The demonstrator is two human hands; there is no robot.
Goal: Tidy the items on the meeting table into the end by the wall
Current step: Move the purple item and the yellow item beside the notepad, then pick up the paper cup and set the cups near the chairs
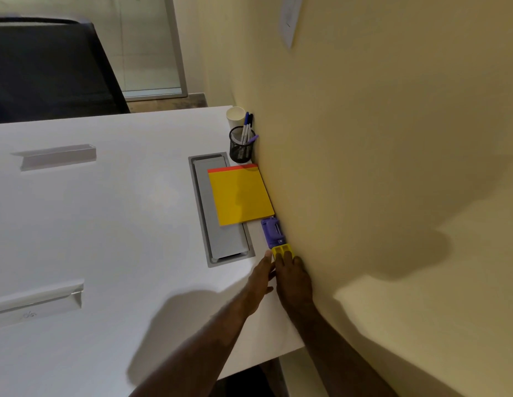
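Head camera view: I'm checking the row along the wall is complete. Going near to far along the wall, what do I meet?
Right hand → small yellow block → purple stapler-like item → yellow notepad → black mesh pen holder → white paper cup.

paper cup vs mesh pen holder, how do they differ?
The paper cup is white and solid-walled; the mesh pen holder is black and see-through. The cup shows nothing inside it, while the holder carries several pens. The cup sits further along the wall. Both stand upright by the wall.
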